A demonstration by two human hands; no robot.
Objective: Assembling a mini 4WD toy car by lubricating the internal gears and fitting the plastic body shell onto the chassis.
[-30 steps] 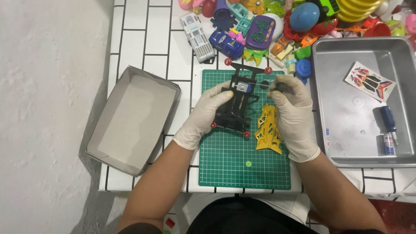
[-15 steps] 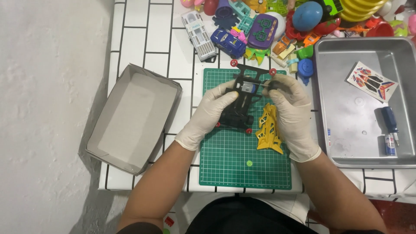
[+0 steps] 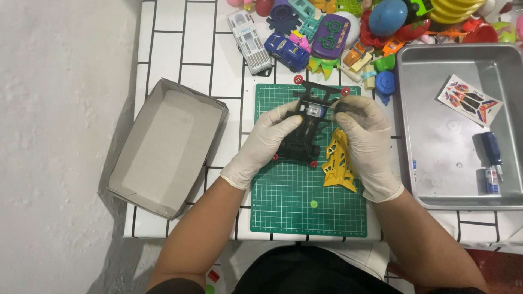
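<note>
Together, two gloved hands, left hand (image 3: 265, 142) and right hand (image 3: 366, 135), grip one black chassis (image 3: 305, 130).

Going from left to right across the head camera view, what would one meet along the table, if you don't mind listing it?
Open grey cardboard box → left hand → black toy car chassis on the green cutting mat → yellow car body shell → right hand → metal tray → sticker sheet → small blue screwdriver.

Both gloved hands, left hand (image 3: 265, 142) and right hand (image 3: 366, 140), grip a black toy car chassis (image 3: 306, 128) between them above the green cutting mat (image 3: 305, 209), a yellow car shell (image 3: 339, 161) lying just beside the right palm.
</note>
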